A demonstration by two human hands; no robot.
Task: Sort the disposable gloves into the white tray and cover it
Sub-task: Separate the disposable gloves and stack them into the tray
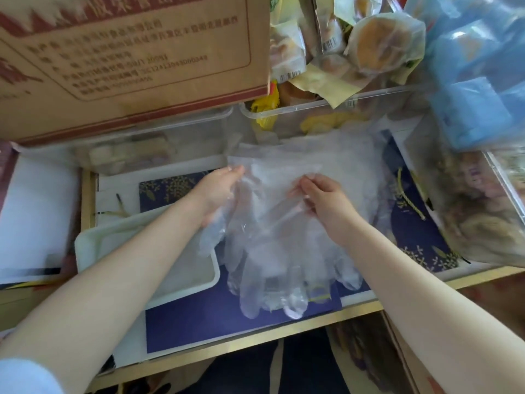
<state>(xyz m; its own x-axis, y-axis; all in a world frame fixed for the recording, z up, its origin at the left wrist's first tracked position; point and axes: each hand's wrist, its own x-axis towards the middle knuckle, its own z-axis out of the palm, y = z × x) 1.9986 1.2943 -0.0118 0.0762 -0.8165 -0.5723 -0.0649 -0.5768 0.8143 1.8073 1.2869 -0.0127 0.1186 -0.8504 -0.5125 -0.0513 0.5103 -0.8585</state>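
A stack of clear disposable gloves (272,260) lies spread over the dark blue mat, finger ends pointing toward me. My left hand (216,191) pinches the cuff edge of the gloves at the upper left. My right hand (321,194) pinches the thin plastic near the cuff on the right. The white tray (119,237) sits to the left of the gloves, partly under my left forearm, with one glove's fingers overlapping its right rim. No cover for the tray can be made out.
A big cardboard box (127,61) overhangs at the back left. Clear plastic bins (312,109) with wrapped bread stand behind the gloves. Blue packs (477,81) pile at the right. A gold-edged table rim (255,339) runs along the front.
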